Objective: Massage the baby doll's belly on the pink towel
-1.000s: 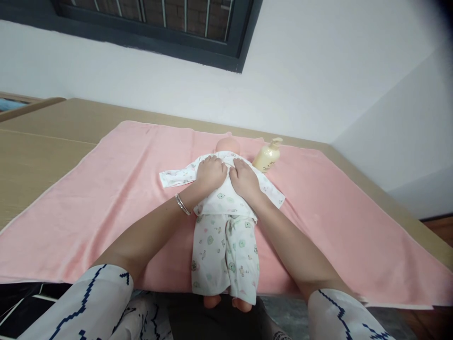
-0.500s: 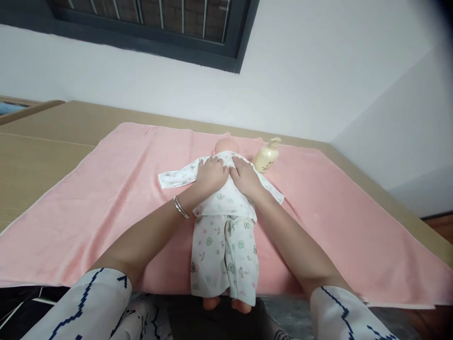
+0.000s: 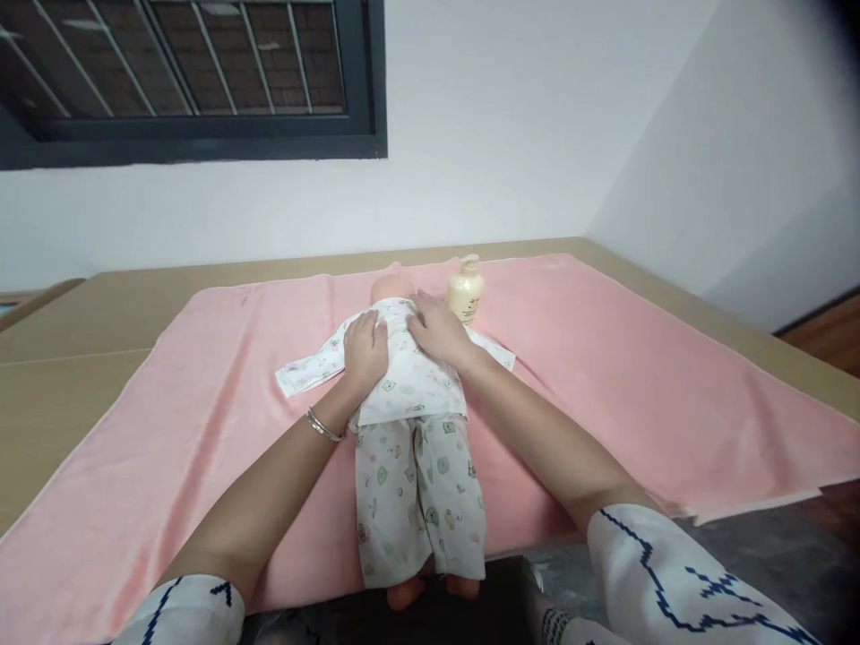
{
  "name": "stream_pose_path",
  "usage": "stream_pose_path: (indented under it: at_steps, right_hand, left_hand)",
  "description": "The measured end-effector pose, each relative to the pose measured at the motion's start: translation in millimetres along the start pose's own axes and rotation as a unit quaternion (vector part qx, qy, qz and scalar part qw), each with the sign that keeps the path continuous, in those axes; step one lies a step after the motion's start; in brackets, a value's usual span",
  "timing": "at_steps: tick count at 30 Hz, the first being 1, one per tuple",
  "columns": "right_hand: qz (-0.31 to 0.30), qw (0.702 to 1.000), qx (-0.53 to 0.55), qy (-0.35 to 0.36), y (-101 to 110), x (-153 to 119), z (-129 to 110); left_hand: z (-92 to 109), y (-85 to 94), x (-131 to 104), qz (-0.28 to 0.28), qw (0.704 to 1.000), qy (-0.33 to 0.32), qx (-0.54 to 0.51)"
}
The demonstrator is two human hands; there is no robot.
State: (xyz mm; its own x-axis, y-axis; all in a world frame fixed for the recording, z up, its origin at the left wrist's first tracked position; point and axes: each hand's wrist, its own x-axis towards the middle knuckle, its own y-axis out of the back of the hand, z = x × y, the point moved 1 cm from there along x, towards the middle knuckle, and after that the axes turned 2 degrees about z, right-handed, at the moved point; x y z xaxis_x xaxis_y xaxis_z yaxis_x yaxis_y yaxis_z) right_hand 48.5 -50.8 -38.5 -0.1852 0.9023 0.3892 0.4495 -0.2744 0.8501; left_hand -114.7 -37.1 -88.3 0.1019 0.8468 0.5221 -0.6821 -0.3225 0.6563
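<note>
A baby doll [image 3: 417,394] in a white printed top and trousers lies stretched out, its head away from me and its bare feet at the near edge. My left hand [image 3: 366,349] rests flat on the left side of the doll's upper body, fingers extended. On the right side, near the shoulder, my right hand [image 3: 440,330] lies flat with its thumb spread. Neither hand grips anything. The doll's head [image 3: 391,287] shows as a smooth round top; its face is out of sight.
Under the doll a pink cloth [image 3: 571,376] covers much of the wooden table [image 3: 81,394]. A cream pump bottle [image 3: 465,291] stands just beyond my right hand. A white wall [image 3: 484,134] and dark-framed window [image 3: 366,134] rise behind the table.
My hands, close together before near the middle of the doll's upper body, have slid apart toward its two sides. The camera view has also turned and tilted.
</note>
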Motion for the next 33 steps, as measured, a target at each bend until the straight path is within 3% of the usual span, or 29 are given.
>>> stream_pose_path:
  at_steps: [3, 7, 9, 12, 15, 18, 20, 26, 29, 33]
  right_hand:
    - [0.037, 0.999, -0.009, 0.007, -6.5, -6.1, -15.1]
    - [-0.017, 0.997, -0.046, 0.063, -12.3, -16.2, -37.8]
    - [-0.017, 0.995, -0.060, 0.074, -9.0, -19.9, -42.6]
    - [0.007, 0.993, -0.078, 0.087, -5.0, -25.2, -44.7]
    - [-0.030, 0.989, -0.098, 0.110, -5.9, -29.8, -45.7]
    - [-0.087, 0.981, -0.094, 0.143, 4.1, -29.3, -45.7]
    - [-0.081, 0.982, -0.092, 0.144, 22.4, -24.6, -42.2]
    - [0.101, 0.989, -0.109, -0.010, 84.5, -2.6, 2.8]
    - [0.149, 0.983, -0.098, -0.036, 87.2, 5.6, 36.6]
    - [0.111, 0.989, -0.099, -0.017, 67.2, 13.6, 63.3]
  left_hand:
    - [-0.9, 1.9, -4.1, 0.064, 0.996, 0.026, -0.059]
    - [0.4, 9.2, -2.1, 0.117, 0.975, 0.104, -0.157]
    - [3.8, 15.3, 4.3, 0.129, 0.959, 0.146, -0.206]
    - [15.5, 25.9, 19.2, 0.149, 0.922, 0.186, -0.306]
    - [36.7, 34.6, 34.8, 0.153, 0.857, 0.235, -0.432]
    - [63.6, 39.0, 47.1, 0.131, 0.796, 0.277, -0.522]
    - [80.0, 38.1, 54.2, 0.098, 0.765, 0.309, -0.557]
    - [116.5, 15.4, 78.2, -0.062, 0.646, 0.402, -0.646]
    - [134.7, -2.6, 91.1, -0.116, 0.590, 0.410, -0.686]
    - [150.4, -25.0, 105.0, -0.092, 0.551, 0.419, -0.716]
